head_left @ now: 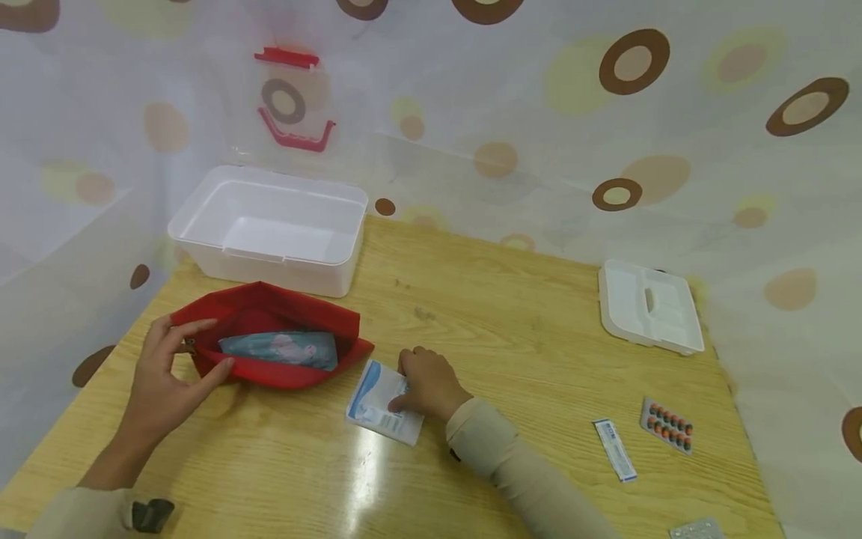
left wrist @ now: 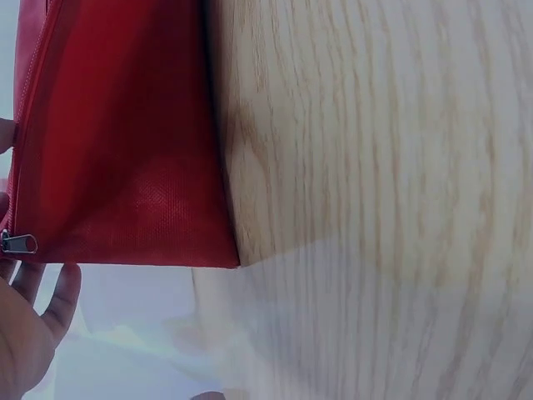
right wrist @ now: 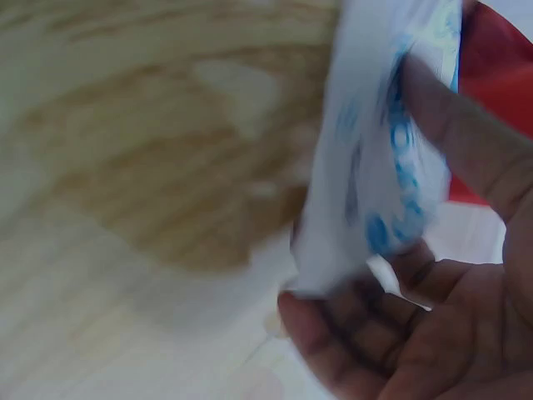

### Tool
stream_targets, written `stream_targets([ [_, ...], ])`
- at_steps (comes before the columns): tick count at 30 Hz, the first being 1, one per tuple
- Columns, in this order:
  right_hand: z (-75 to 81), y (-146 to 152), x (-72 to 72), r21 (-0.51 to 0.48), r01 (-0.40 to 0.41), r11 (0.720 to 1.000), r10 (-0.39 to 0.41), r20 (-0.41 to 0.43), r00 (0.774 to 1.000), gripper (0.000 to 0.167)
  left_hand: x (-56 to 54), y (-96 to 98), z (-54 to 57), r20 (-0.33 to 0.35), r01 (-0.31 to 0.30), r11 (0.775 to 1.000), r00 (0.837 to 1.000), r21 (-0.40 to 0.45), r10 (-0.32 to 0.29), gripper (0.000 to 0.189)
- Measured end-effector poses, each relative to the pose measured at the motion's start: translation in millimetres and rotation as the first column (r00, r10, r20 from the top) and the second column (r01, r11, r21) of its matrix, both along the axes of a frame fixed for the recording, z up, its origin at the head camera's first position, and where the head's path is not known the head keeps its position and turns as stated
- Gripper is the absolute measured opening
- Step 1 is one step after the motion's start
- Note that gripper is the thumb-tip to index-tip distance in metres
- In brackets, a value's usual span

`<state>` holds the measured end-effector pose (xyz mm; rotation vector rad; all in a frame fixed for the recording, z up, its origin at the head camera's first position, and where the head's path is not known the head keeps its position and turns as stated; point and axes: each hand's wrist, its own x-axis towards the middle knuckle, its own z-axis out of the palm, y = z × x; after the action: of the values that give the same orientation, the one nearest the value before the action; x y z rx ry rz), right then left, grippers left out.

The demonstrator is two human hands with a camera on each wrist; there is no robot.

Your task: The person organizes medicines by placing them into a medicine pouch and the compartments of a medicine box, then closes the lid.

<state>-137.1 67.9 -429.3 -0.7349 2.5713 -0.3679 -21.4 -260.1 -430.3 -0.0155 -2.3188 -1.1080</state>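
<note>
A red zip pouch (head_left: 296,380) lies on the table with its mouth spread wide and a teal packet (head_left: 283,349) inside. My left hand (head_left: 158,378) holds the pouch by its left end, thumb on the near rim and a finger over the far one. The zip pull (left wrist: 18,243) shows beside those fingers in the left wrist view. Just right of the pouch, my right hand (head_left: 431,383) pinches a white and blue packet (head_left: 387,404) between thumb and fingers. In the right wrist view that packet (right wrist: 375,167) is blurred, with blue print on it.
Behind the pouch stands a white box (head_left: 283,269) with its clear lid raised. A white divided tray (head_left: 619,318) sits at the back right. On the right lie a capsule blister (head_left: 667,427), a narrow sachet (head_left: 614,451) and another blister pack (head_left: 697,530). A patterned curtain (head_left: 471,90) hangs behind.
</note>
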Motion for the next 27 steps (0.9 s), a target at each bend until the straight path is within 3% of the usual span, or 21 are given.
stream_targets([
  [4,11.3,5.2,-5.0,-0.122,0.015,0.992,-0.007,0.066,0.998,0.036,0.0,-0.7,-0.5,-0.029,0.004,1.0,1.0,-0.004,-0.005,0.061],
  [7,25.6,8.2,-6.3,-0.209,-0.048,0.977,0.059,0.048,0.997,0.033,0.3,-0.9,-0.5,-0.037,0.0,1.0,0.999,0.004,0.0,0.06],
  [12,58.0,8.0,-4.8,-0.334,-0.159,0.929,0.142,-0.074,0.987,0.016,-1.3,-3.4,-2.3,-0.055,-0.002,1.0,0.998,0.028,0.004,0.064],
  [15,78.5,4.2,-3.8,-0.424,-0.22,0.878,0.157,-0.18,0.971,0.012,-2.7,-6.4,-4.0,-0.066,0.005,0.998,0.998,0.057,-0.001,0.066],
  [20,104.7,-11.7,2.2,-0.546,-0.278,0.79,0.117,-0.311,0.943,0.016,-3.5,-11.7,-4.9,-0.079,0.024,0.995,0.997,0.098,-0.016,0.072],
  [24,108.8,-36.1,10.3,-0.541,-0.337,0.77,0.111,-0.408,0.906,0.017,-2.7,-13.7,-4.6,-0.061,0.009,0.994,0.998,0.105,-0.003,0.072],
  [27,101.3,-59.3,18.1,-0.504,-0.378,0.776,0.131,-0.457,0.88,0.019,-2.3,-13.3,-4.2,-0.045,-0.011,0.992,0.999,0.125,0.016,0.063],
])
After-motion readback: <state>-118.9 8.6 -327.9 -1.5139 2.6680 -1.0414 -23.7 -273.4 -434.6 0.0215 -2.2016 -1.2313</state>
